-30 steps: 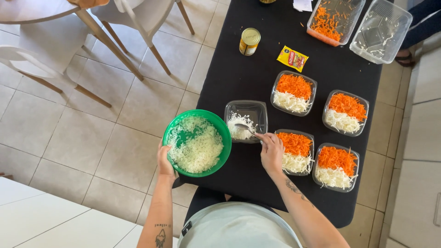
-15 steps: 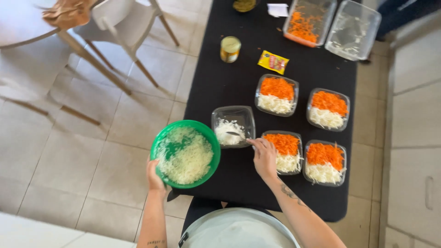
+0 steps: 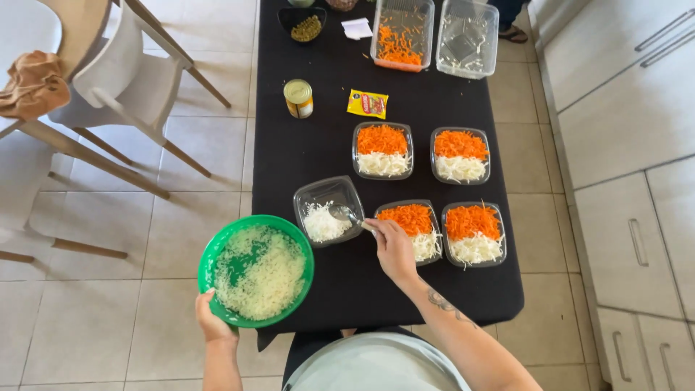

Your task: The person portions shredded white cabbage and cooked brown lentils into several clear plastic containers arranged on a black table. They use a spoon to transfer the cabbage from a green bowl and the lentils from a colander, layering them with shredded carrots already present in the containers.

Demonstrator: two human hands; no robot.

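Green plastic marks the bowl that the left hand grips by its rim at about seven o'clock; it hangs off the table's left edge, nearer the person than a second ago, when it sat higher against the black table. Inside lies shredded white cabbage, thinned enough that the green bottom shows at ten o'clock. The right hand is closed around a spoon whose bowl now rests inside the clear tray, beside a small white heap at the tray's seven o'clock; this tray has cabbage only, so filling here looks just begun. At three o'clock from the spoon stand four clear trays in a square, each with grated carrot on the far half and white shreds on the near half. At twelve o'clock sit a large tub of carrot and a nearly empty clear tub; a can and a yellow sachet lie between
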